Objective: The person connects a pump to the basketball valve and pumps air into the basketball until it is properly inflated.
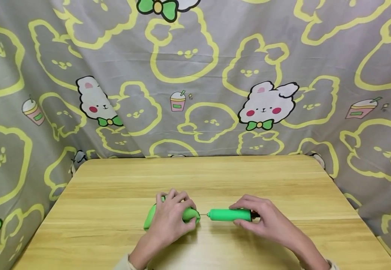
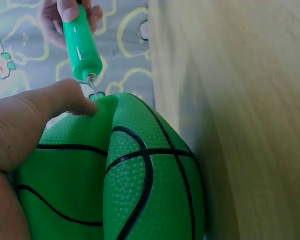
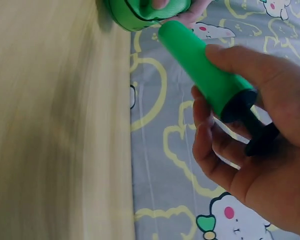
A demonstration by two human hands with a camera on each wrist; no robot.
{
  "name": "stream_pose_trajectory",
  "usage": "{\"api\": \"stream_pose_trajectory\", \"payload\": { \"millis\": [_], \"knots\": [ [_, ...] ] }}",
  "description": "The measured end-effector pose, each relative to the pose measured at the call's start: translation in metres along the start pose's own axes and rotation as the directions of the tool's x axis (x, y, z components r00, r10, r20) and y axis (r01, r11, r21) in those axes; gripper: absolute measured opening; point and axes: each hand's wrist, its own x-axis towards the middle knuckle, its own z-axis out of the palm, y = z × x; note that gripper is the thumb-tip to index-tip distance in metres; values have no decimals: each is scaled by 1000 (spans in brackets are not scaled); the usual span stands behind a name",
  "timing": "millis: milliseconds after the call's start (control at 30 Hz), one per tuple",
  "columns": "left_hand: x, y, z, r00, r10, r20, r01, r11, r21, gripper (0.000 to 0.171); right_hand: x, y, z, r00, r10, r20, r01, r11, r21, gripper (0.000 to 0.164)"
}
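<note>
A folded-in, deflated green basketball (image 2: pixel 160 175) with black lines lies on the table under my left hand (image 1: pixel 171 216), whose fingers and thumb grip it. My right hand (image 1: pixel 266 219) holds a green hand pump (image 1: pixel 227 215) by its rear part, thumb on one side of the barrel and fingers on the other. Behind the barrel, the short black handle (image 3: pixel 262 137) sits close to my palm. From the pump's front a thin metal needle (image 2: pixel 93 86) reaches the ball beside my left thumb; how deep it sits I cannot tell.
The light wooden table (image 1: pixel 114 176) spreads around both hands. A grey curtain (image 1: pixel 195 45) with yellow outlines and white rabbit faces hangs behind the table and along its sides.
</note>
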Motion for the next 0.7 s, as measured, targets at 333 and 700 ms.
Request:
{"api": "stream_pose_trajectory", "payload": {
  "millis": [333,700],
  "knots": [
    [-2,5,5,999,22,26,-24,998,61,19,3,-9,3,991,-113,-64,73,892,-445,39],
    [0,5,3,991,-61,-122,62,998,7,23,11,-25,26,926,-308,-219,118,786,-606,44]
  ]
}}
